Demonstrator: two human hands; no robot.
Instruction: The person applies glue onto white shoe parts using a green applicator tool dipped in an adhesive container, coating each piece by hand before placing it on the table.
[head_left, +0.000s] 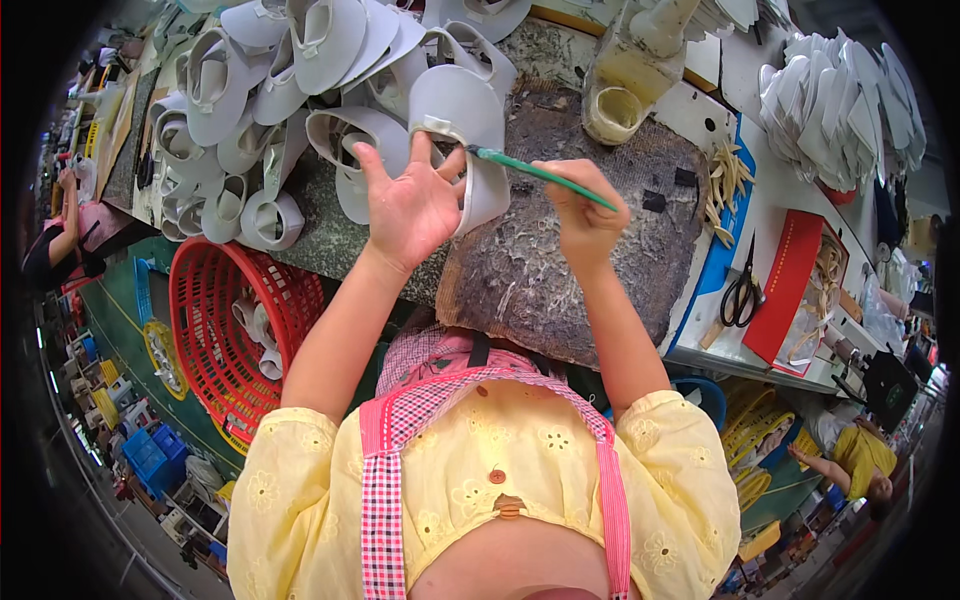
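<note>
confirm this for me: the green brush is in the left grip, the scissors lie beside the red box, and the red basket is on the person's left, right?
Not quite: the head view shows the green brush in the right grip, not the left. The scissors do lie beside the red box, and the red basket is on the person's left.

Green brush handle [560, 180], white shoe upper [458, 97], red basket [205, 335], yellow flowered blouse [535, 440], pink-checked apron [382, 510]

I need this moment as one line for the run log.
Left hand: open, fingers at white shoe upper | Right hand: holds green brush, tip at upper's edge | Nearby: stained mat, black scissors
</note>
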